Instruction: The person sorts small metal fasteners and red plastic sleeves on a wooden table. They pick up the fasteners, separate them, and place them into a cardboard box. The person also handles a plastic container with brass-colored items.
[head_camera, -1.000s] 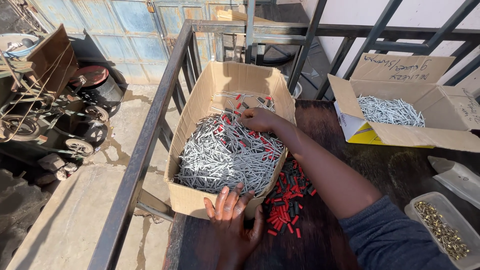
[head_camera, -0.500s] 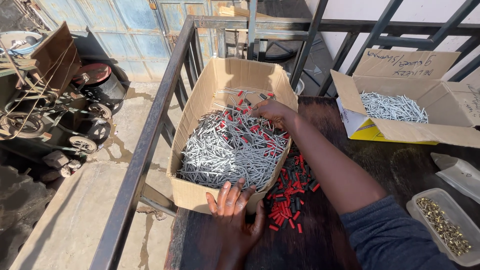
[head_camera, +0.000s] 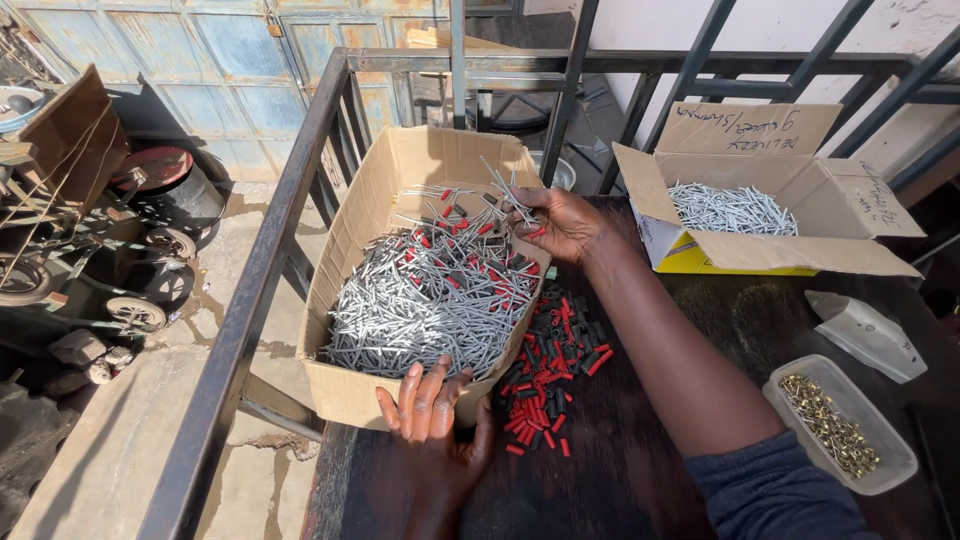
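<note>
Dark wooden counter (head_camera: 640, 460) beside a metal railing (head_camera: 250, 300). An open cardboard box (head_camera: 350, 395) holds a heap of grey metal pins (head_camera: 420, 300). Right hand (head_camera: 565, 222) — fingers pinched on a small bundle of pins (head_camera: 505, 195), which fans up and leftward above the far end of the box. Left hand (head_camera: 435, 420) — fingers spread flat against the box's near wall. Red and black sleeves (head_camera: 550, 370) lie scattered just right of the box.

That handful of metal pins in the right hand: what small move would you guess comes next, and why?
Probably lift the pins clear of the big box: the right hand grips a few above the heap, while the left hand steadies the box's near wall.
</note>
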